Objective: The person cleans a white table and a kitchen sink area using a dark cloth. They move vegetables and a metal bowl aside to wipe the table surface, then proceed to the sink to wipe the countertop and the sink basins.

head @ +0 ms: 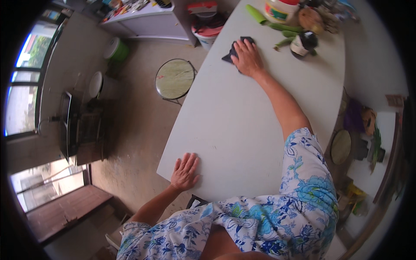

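Observation:
My right hand (249,59) lies on a dark cloth (231,55), pressing it against the white tabletop (227,120) towards its far end. The fingers cover part of the cloth, so whether they grip it is hard to tell. My left hand (185,172) rests palm down on the near left corner of the same table, fingers a little apart, with nothing in it. To the right of the cloth stands a dark glass jar (303,45) with a pale label, beside several long green vegetables (283,27). Behind them is a large jar with a red lid (281,10).
A brown round item (310,20) and plastic bags crowd the far right corner. Left of the table stands a round stool (175,79); beyond it are a lidded bucket (208,34) and a white cabinet (156,24). Another stool (341,147) is at the right.

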`<state>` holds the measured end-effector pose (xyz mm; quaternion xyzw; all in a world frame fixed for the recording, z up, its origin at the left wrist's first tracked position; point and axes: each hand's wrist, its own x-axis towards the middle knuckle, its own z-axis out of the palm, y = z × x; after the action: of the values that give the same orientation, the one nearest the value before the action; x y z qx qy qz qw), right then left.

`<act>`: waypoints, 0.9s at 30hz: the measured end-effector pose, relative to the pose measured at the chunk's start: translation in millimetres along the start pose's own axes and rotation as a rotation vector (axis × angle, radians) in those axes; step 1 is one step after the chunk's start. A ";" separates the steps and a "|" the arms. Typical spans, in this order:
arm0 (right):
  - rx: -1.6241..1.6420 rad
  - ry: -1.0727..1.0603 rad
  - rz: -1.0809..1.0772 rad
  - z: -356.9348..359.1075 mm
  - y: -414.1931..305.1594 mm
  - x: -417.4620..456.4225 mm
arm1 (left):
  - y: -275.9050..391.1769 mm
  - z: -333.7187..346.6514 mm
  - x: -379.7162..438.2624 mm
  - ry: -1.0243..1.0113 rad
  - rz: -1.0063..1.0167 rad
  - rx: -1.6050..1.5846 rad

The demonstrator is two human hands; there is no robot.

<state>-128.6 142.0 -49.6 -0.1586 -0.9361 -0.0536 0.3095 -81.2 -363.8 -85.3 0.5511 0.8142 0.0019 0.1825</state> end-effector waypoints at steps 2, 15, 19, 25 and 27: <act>-0.050 0.002 0.024 -3.1 7.6 15.5 | 6.0 -5.4 -8.2 0.007 0.058 -0.020; 0.005 0.065 -0.127 22.9 -24.9 34.2 | 25.3 -10.3 1.5 0.047 0.141 -0.043; 0.127 -0.064 -0.136 23.1 -70.4 10.2 | 39.4 -24.3 32.6 0.042 0.119 -0.046; 0.243 -0.232 -0.170 19.0 -129.1 -23.7 | 44.7 -26.4 82.6 0.211 0.230 -0.051; 0.274 -0.222 -0.174 25.2 -147.4 -34.9 | 45.4 -28.6 74.0 0.287 0.196 -0.138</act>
<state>-165.0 -1.3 -91.0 -0.0385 -0.9731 0.0657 0.2172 -73.1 -273.8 -71.2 0.6081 0.7722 0.1544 0.1008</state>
